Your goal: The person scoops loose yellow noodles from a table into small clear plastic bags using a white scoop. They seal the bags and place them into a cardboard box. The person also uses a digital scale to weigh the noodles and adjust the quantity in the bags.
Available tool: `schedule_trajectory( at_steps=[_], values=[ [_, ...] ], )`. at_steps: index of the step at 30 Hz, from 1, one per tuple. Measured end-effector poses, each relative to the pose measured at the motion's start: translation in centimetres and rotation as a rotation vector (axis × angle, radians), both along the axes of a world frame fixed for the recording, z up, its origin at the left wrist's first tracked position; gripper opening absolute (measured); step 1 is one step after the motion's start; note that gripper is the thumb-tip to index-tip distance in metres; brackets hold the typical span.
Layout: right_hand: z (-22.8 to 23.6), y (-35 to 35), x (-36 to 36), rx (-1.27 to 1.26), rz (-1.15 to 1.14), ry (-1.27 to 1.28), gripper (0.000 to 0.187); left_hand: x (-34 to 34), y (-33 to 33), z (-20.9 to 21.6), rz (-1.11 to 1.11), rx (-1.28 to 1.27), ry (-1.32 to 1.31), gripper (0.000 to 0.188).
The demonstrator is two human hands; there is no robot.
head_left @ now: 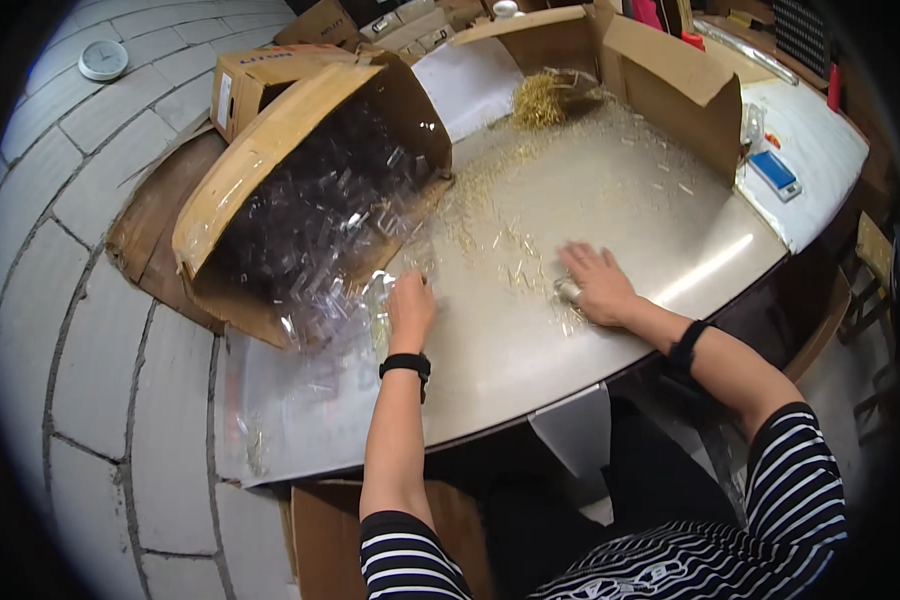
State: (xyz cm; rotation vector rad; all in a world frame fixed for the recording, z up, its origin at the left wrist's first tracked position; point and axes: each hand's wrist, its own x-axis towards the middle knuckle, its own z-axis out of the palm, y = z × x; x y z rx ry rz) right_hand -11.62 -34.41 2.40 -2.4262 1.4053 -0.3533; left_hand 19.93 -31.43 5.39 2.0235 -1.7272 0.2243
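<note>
My left hand (410,312) is closed over the metal tabletop, its fingers curled; whatever it may hold is hidden. Clear plastic pieces (340,290) spill from a tipped cardboard box (285,140) just beside it. My right hand (602,287) lies low over the table with the fingers stretched out and a little blurred. A small shiny object (567,290), too unclear to name, shows by its thumb. Thin gold-coloured pins or strips (518,255) lie scattered on the metal tabletop (610,190) between and beyond my hands.
A heap of gold-coloured strips (538,102) sits at the far side, before upright cardboard flaps (670,75). A blue-and-white device (774,174) lies on a white surface at the right. Another carton (245,90) stands behind the tipped box. A round clock (103,60) is at far left.
</note>
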Motion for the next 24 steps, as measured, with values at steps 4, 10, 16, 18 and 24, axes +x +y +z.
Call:
schedule_trajectory(
  at_steps=[4, 10, 16, 18, 24],
  values=[
    [0.5, 2.4, 0.8, -0.076, 0.213, 0.110, 0.063, -1.2, 1.6, 1.8, 0.023, 0.019, 0.063, 0.016],
    [0.1, 3.9, 0.7, -0.135, 0.162, 0.079, 0.063, 0.1, 2.2, -1.0, 0.044, 0.025, 0.292, 0.026],
    [-0.7, 3.6, 0.8, -0.149, 0.154, 0.076, 0.062, 0.8, 5.6, -2.3, 0.351, 0.166, 0.286, 0.031],
    [-1.0, 2.8, 1.0, -0.160, 0.149, 0.080, 0.061, 1.2, 6.1, -2.2, 0.340, 0.214, 0.421, 0.031],
    [-0.8, -0.5, 2.8, -0.217, 0.144, 0.043, 0.059, 2.6, 4.5, -4.5, 0.243, 0.028, 0.343, 0.021]
  ],
)
